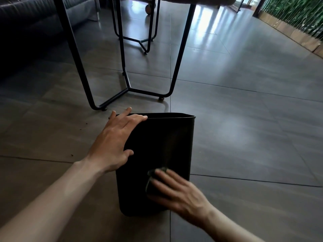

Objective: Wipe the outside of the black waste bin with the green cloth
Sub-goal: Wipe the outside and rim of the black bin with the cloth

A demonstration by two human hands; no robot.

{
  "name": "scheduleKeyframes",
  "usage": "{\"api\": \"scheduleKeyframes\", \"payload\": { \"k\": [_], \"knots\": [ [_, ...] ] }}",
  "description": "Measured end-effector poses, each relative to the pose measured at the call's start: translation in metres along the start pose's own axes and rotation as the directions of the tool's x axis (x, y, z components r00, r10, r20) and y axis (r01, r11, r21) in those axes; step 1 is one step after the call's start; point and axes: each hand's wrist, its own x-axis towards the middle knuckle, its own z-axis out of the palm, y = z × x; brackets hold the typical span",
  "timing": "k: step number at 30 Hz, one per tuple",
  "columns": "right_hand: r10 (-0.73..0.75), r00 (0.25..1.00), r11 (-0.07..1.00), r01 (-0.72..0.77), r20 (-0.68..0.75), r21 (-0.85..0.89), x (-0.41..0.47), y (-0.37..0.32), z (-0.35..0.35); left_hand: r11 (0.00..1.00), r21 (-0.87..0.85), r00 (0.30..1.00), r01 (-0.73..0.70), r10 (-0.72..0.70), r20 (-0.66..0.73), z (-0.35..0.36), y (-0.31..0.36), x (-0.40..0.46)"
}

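Observation:
The black waste bin (162, 145) lies on its side on the grey tiled floor, its open rim pointing away from me. My left hand (115, 142) rests flat on the bin's upper left side, fingers spread and reaching the rim. My right hand (176, 191) presses the green cloth (152, 173) against the bin's side near its base. The cloth is mostly hidden under my fingers; only a dark green edge shows. My right hand is blurred.
A table's black metal legs (129, 88) stand just beyond the bin's rim. A second metal frame (145, 41) stands farther back. A dark sofa (26, 23) is at far left, and a green plant wall (297, 14) runs along the right.

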Motion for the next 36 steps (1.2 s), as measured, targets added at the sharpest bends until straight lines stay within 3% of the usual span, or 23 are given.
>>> {"api": "scheduleKeyframes", "payload": {
  "k": [2,5,7,9,12,15,18,21,23,25,28,31,32,34,36],
  "knots": [
    [0.197,0.975,0.98,-0.193,-0.105,0.049,0.018,0.029,-0.019,1.0,0.009,1.0,0.003,-0.003,0.0,0.001,0.001,0.001],
    [0.562,0.8,0.827,-0.543,-0.211,0.147,0.054,0.06,-0.042,1.0,0.013,1.0,0.006,-0.006,0.005,0.0,0.001,0.001],
    [0.64,0.74,0.769,-0.62,-0.21,0.158,0.071,0.06,-0.046,1.0,0.031,1.0,-0.005,0.004,0.007,-0.001,0.001,0.0],
    [0.534,0.822,0.846,-0.52,-0.197,0.12,0.073,0.043,-0.037,0.997,0.071,1.0,-0.02,0.02,0.012,-0.003,0.002,-0.001],
    [0.203,0.975,0.979,-0.202,-0.087,0.02,0.044,-0.001,-0.012,0.991,0.128,0.998,-0.043,0.038,0.04,-0.006,0.003,-0.003],
    [0.057,0.998,0.998,-0.057,-0.007,-0.035,0.015,-0.014,-0.007,0.986,0.155,0.996,-0.065,0.055,0.067,-0.008,0.005,-0.007],
    [0.249,0.964,0.968,-0.247,-0.091,0.031,0.018,0.016,-0.025,0.979,0.189,0.995,-0.074,0.059,0.081,-0.006,0.007,-0.009],
    [0.61,0.768,0.792,-0.585,-0.195,0.175,0.047,0.057,-0.048,0.983,0.176,0.996,-0.054,0.041,0.077,-0.006,0.008,-0.007],
    [0.694,0.694,0.72,-0.661,-0.193,0.213,0.067,0.069,-0.054,0.986,0.164,0.997,-0.041,0.03,0.069,-0.006,0.007,-0.006],
    [0.6,0.773,0.8,-0.576,-0.207,0.166,0.07,0.059,-0.045,0.985,0.171,0.998,-0.034,0.023,0.067,-0.006,0.006,-0.006],
    [0.253,0.96,0.967,-0.249,-0.121,0.048,0.035,0.008,-0.012,0.984,0.175,0.998,-0.028,0.017,0.062,-0.005,0.005,-0.006],
    [0.016,0.999,0.999,-0.014,0.052,-0.045,-0.007,-0.025,0.0,0.987,0.157,0.998,-0.03,0.021,0.06,-0.003,0.006,-0.008],
    [0.026,0.998,0.999,-0.024,0.055,-0.038,-0.011,-0.02,-0.003,0.988,0.151,0.998,-0.03,0.022,0.055,-0.003,0.006,-0.008],
    [0.193,0.981,0.981,-0.191,-0.035,0.041,0.001,0.002,-0.014,0.988,0.152,0.998,-0.028,0.02,0.056,-0.003,0.005,-0.008],
    [0.459,0.873,0.887,-0.439,-0.166,0.146,0.03,0.031,-0.031,0.988,0.149,0.999,-0.028,0.021,0.048,-0.003,0.005,-0.007]
  ]
}}
